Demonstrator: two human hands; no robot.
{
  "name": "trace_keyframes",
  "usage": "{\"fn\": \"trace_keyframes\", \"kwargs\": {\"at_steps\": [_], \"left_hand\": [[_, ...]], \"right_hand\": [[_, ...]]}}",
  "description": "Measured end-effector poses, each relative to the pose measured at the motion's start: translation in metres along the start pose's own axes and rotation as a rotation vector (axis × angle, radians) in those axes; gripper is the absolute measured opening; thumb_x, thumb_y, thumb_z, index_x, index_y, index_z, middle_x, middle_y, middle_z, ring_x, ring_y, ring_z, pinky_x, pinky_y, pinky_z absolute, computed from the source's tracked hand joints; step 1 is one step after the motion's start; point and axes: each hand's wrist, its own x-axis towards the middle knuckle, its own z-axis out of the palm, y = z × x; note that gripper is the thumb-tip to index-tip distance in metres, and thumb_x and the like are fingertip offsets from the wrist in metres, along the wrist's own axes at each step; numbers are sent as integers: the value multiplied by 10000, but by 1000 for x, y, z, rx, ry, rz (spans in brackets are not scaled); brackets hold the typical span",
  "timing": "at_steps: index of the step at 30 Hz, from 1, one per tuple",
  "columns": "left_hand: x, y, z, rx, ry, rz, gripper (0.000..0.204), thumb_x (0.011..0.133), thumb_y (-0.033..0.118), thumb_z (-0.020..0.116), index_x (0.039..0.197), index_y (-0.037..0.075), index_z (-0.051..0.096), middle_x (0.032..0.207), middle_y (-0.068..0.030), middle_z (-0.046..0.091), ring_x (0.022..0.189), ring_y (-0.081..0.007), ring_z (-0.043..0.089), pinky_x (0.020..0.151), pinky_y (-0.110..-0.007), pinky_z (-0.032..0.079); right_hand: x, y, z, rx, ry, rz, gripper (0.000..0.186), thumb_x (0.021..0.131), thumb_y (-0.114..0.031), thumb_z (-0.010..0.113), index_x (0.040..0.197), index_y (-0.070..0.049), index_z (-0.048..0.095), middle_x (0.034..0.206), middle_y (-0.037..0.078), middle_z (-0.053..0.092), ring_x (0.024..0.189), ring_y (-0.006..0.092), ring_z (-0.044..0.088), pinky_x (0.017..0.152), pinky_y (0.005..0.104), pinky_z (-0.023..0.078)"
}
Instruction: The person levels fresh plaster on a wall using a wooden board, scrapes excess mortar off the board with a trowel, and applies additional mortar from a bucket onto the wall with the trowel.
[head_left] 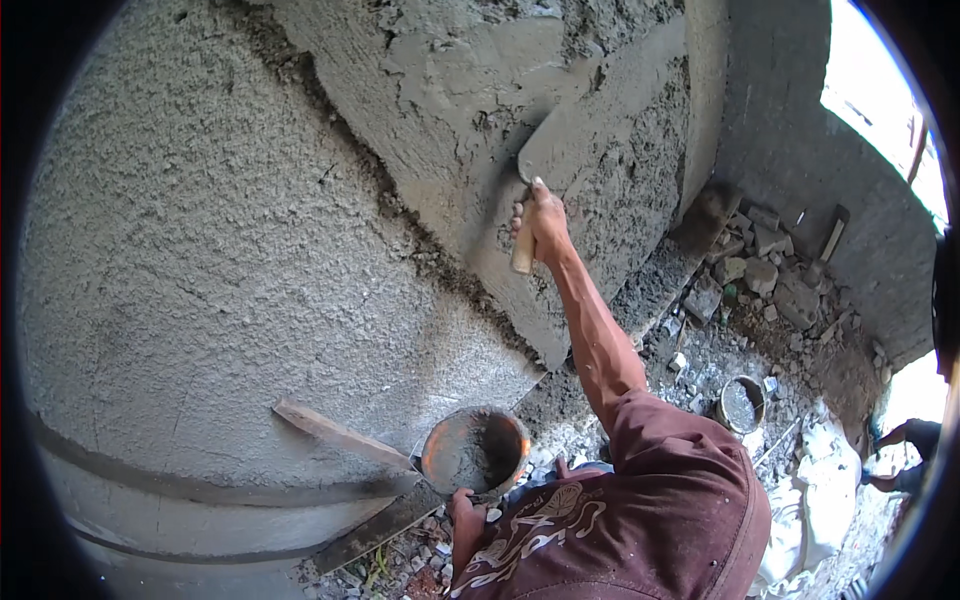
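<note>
Head view: gripping a trowel [546, 152] in the closed right hand [543, 220], apparently to angle its blade at the wall [250, 250] just beyond, and curling the left hand [466, 511] at the bucket [522, 452] just past it, probably to steady it, but cannot tell how closed.

In the right hand [541, 220], a grey-bladed trowel [545, 150] with tan handle [522, 256]; around it, mottled grey mortar [455, 75]. By the left hand [465, 510], a grey-smeared orange bucket [522, 447]. Behind both, a maroon, whitish-printed T-shirt [670, 510].
</note>
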Motion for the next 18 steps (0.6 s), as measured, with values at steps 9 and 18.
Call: {"fn": "trace_keyframes", "kwargs": {"at_steps": [9,18], "left_hand": [[25,0,12,-372,-90,-248,349,633,84,623,944,9,486,909,-151,534,814,-306,530,744,-454,451],[91,30,61,-1161,128,-790,474,579,18,549,1041,65,455,935,-113,484,859,-336,504,709,-565,469]], "right_hand": [[-51,21,59,-619,-207,-242,409,972,-314,287,752,-27,478,584,60,490,451,150,470,408,328,443],[-154,84,-95,-1313,-454,-340,366,917,-325,449,809,11,545,621,200,551,603,345,551,550,418,442]]}}
